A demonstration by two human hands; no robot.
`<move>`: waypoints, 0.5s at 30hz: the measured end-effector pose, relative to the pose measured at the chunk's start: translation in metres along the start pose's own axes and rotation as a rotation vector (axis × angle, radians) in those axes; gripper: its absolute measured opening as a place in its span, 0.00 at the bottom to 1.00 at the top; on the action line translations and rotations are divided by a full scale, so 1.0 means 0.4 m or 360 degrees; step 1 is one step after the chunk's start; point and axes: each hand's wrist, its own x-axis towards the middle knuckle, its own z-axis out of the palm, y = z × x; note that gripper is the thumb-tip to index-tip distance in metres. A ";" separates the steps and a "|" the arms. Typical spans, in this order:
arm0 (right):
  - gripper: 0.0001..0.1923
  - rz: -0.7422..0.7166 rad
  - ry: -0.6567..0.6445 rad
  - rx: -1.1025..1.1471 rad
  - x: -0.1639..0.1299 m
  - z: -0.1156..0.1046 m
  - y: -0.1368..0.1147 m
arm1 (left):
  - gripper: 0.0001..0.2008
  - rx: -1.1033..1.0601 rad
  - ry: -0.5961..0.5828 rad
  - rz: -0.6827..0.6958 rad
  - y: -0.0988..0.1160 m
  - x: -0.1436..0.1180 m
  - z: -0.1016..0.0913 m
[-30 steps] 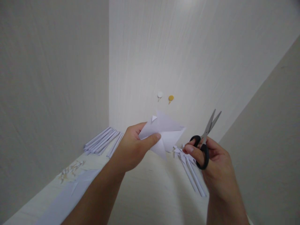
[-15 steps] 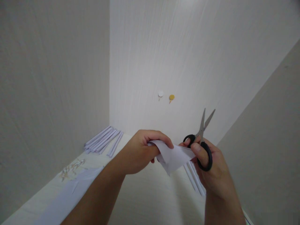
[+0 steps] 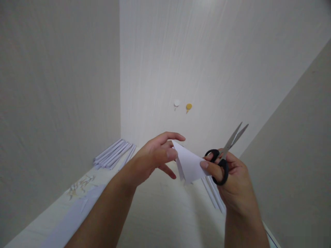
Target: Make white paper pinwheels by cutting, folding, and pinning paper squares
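My right hand (image 3: 234, 175) has the black-handled scissors (image 3: 229, 148) looped on its fingers, blades slightly apart and pointing up to the right. Its thumb also pinches the right end of a folded white paper (image 3: 190, 165). At the paper's left edge is my left hand (image 3: 152, 156), its fingers spread and its thumb touching that edge. One left finger passes partly behind the paper, so its contact there is hidden. The paper is held in the air, its fold hanging down at the lower left.
Several rolled white paper tubes (image 3: 112, 155) lie at the left back of the table (image 3: 160, 217). More tubes (image 3: 213, 194) lie under my right hand. White paper sheets (image 3: 74, 210) and a small pile of scraps (image 3: 81, 186) are at left. Two hooks (image 3: 189, 106) are on the wall.
My left fingers have loosened from around the paper and spread apart. The paper has turned to show a flatter face. The scissors have tilted further right, their blades closer together.
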 end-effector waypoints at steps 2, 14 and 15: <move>0.12 -0.0047 0.0064 -0.0007 -0.009 0.010 -0.003 | 0.24 0.0053 0.0104 -0.0061 -0.004 0.007 0.011; 0.19 0.0519 -0.0036 0.0087 -0.241 0.063 0.043 | 0.12 0.0354 0.0510 -0.0422 -0.145 -0.161 0.094; 0.18 0.0551 -0.0016 0.0076 -0.285 0.065 0.041 | 0.12 0.0353 0.0504 -0.0443 -0.158 -0.199 0.108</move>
